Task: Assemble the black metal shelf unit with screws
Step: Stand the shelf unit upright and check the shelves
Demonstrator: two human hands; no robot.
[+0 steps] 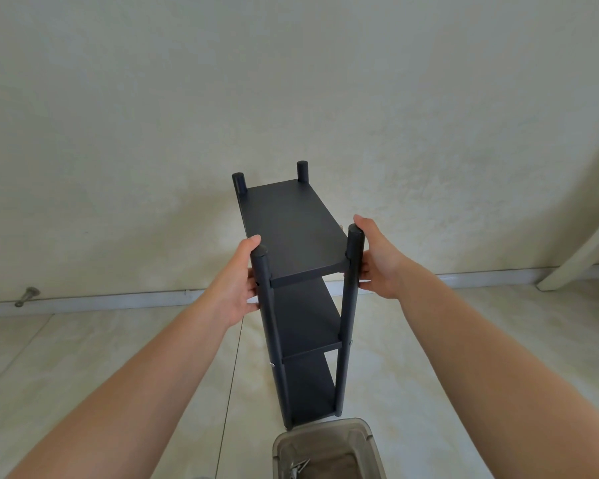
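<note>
At the far left, low on the wall, a small metal doorstop (26, 296) juts out just above the pale baseboard (118, 300). The left hand (237, 288) comes next, its bare forearm reaching in from the lower left; the palm is pressed against the outer side of the near left post (268, 323) and the fingers curl round it just below the cap, thumb pointing up beside the top.

Between the two hands stands the black shelf unit (293, 229), upright on the light tiled floor (83, 368) close to the cream wall (291, 81). Three flat shelves sit one above another between four round posts, whose capped ends rise a little above the top shelf. Small bright screw heads (272, 364) show on the near posts at the lower shelves.

Just in front of its feet, at the bottom edge of view, is a translucent grey plastic bin (325, 451) with metal bits inside, too blurred to name.

The right hand (377, 264) grips the near right post (351, 288) in the same way, fingers closed round its outer side, thumb up by the cap, forearm stretching in from the lower right. At the far right a pale plastic chair leg (581, 250) slants down to the floor.
</note>
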